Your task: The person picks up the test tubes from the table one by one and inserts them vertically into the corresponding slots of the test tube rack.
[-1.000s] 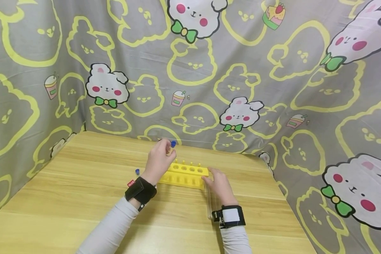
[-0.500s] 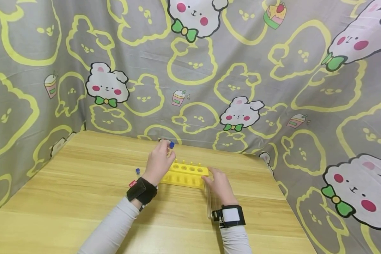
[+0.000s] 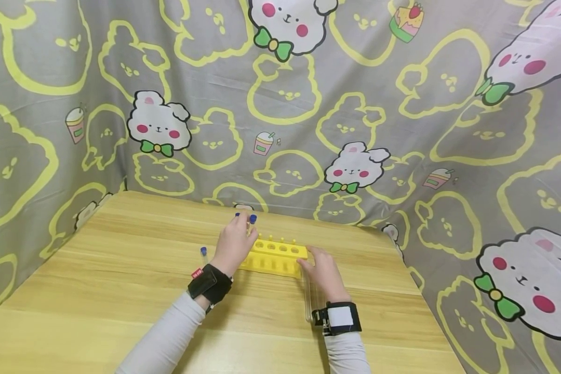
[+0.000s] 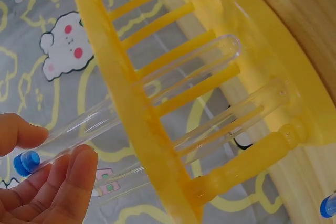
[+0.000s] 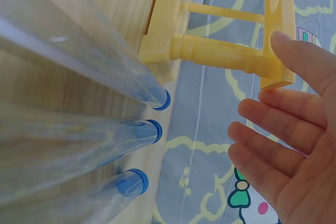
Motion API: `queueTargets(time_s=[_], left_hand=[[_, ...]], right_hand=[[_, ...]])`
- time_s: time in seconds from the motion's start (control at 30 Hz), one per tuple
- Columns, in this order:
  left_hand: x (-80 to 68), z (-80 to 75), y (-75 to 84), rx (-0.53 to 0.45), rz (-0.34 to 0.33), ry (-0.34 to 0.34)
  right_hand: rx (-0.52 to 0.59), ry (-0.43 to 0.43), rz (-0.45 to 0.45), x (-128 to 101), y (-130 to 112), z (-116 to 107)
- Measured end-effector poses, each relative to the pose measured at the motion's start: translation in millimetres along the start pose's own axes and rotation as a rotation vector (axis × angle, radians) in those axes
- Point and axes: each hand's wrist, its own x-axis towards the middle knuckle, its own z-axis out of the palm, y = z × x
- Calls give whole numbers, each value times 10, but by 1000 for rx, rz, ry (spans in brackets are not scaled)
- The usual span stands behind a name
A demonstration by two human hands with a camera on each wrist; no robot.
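We see the left hand point(image 3: 234, 244) raised over the left end of the yellow plastic test-tube rack point(image 3: 274, 255), which stands near the middle of the pale wooden counter point(image 3: 121, 291). Its thumb and fingers point(image 4: 68, 182) pinch the upper end of a clear glass test tube with a blue cap point(image 4: 68, 142). In the left wrist view, this tube passes through a hole in the rack's top plate, and its rounded bottom point(image 4: 231, 48) hangs between the yellow posts, short of the base. A second clear tube point(image 4: 231, 121) sits in the neighbouring hole at the rack's end, its bottom close to the base. In the head view, two blue caps point(image 3: 252, 218) show just above the left hand's fingertips.

We see the right hand point(image 3: 322, 272) at the right end of the rack. Its fingers are straight and slightly spread, holding nothing. In the right wrist view, the fingertips point(image 5: 286, 40) lie against the end of the rack's top plate.

Three clear capped tubes point(image 5: 105, 129) lie side by side on the counter just beside the right hand, their blue caps point(image 5: 152, 130) pointing toward the rack's right foot. One more blue-capped tube point(image 3: 203, 254) lies on the counter to the left of the left hand, apart from the rack. A grey cloth printed with yellow outlines and white rabbits point(image 3: 355, 104) hangs behind and beside the counter.
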Motion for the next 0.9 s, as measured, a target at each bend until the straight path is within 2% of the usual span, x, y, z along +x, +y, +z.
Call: queueTargets(time_s=[0.23,0.57,0.77,0.9], left_hand=[[-40,30,-22,-3,-50,-49],[-64,40,-32,13,-52,-56],[-73,-30,-21,2,-70,-99],[-78,-146,-7,-30,-83,-123]], right_hand=[[6,-3,4,-1,-2,-7],[6,-1,5,-5,9,-9],[6,2,0,-7,4,-12],[6,-2,2,-5,2,-12]])
